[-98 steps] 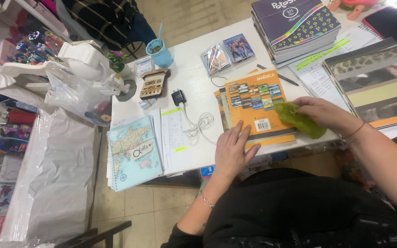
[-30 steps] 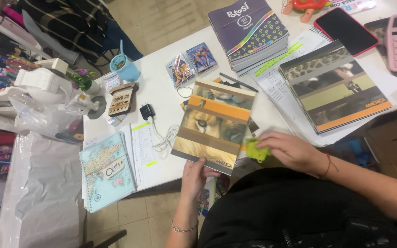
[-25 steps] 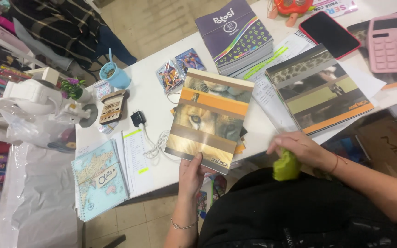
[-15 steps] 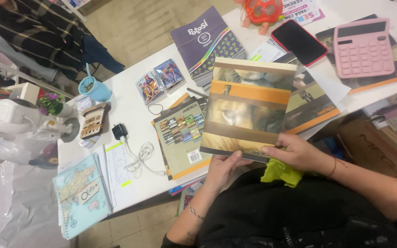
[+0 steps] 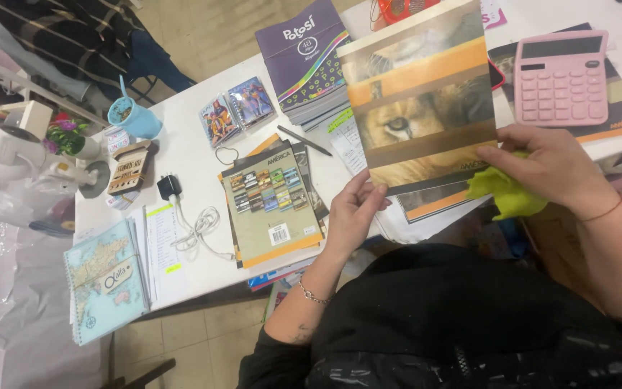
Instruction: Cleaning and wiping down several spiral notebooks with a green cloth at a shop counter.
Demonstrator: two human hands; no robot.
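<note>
Both hands hold one notebook with a lion-face cover (image 5: pixel 420 101), lifted above the surface in the upper middle of the frame. The left hand (image 5: pixel 354 212) pinches its lower left corner, fingers (image 5: pixel 363 189) closed on the edge. The right hand (image 5: pixel 552 169) grips the lower right edge, and its fingers also press a crumpled yellow-green cloth (image 5: pixel 504 193) that hangs just below the cover. Under the raised notebook, left of centre, a stack of notebooks (image 5: pixel 273 203) lies flat with its back cover up, beside a black pen (image 5: pixel 304 140). A pink calculator (image 5: pixel 561 78) sits at upper right on another notebook. Farther left on the white surface (image 5: pixel 181 148) are a black charger with white cable (image 5: pixel 188 216), a blue cup (image 5: pixel 132 117) and a map-patterned spiral notebook (image 5: pixel 104 279). A purple pile of booklets (image 5: pixel 304 61) lies at top centre.
</note>
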